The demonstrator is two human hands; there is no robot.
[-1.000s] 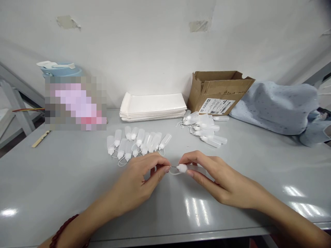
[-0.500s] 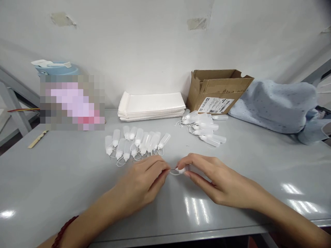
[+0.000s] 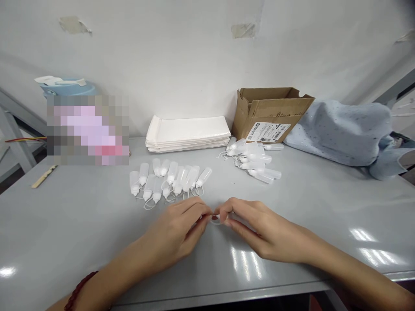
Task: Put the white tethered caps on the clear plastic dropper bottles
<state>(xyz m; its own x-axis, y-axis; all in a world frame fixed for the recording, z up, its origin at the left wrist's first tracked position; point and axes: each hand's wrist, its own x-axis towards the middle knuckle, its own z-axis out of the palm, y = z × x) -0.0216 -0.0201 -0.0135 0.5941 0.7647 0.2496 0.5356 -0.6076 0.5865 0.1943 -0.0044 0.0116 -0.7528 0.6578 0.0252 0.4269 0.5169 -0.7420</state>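
Close to the middle of the table, my right hand (image 3: 259,229) is closed with thumb and forefinger around a small white squeeze bottle (image 3: 218,218); the fingers cover most of it. My left hand (image 3: 183,226) is pinched at the bottle's tip end, and what its fingertips hold is hidden. A thin white strap (image 3: 215,223) loops just below, between the two hands. Beyond my left hand lies a group of translucent squeeze bottles (image 3: 157,185) with white caps and looped straps. Another pile of such bottles (image 3: 256,157) lies farther back on the right.
A stack of white envelopes (image 3: 189,134) lies against the wall. Right of it stands an open cardboard box (image 3: 272,112), with light blue fabric (image 3: 340,134) beside it. On the left are a blurred-out pinkish item (image 3: 87,129), a blue container (image 3: 69,87) and a narrow yellowish strip (image 3: 44,177).
My right hand has shifted left with the bottle, bringing its fingertips nearer to those of my left hand. The left hand stays pinched in nearly the same place.
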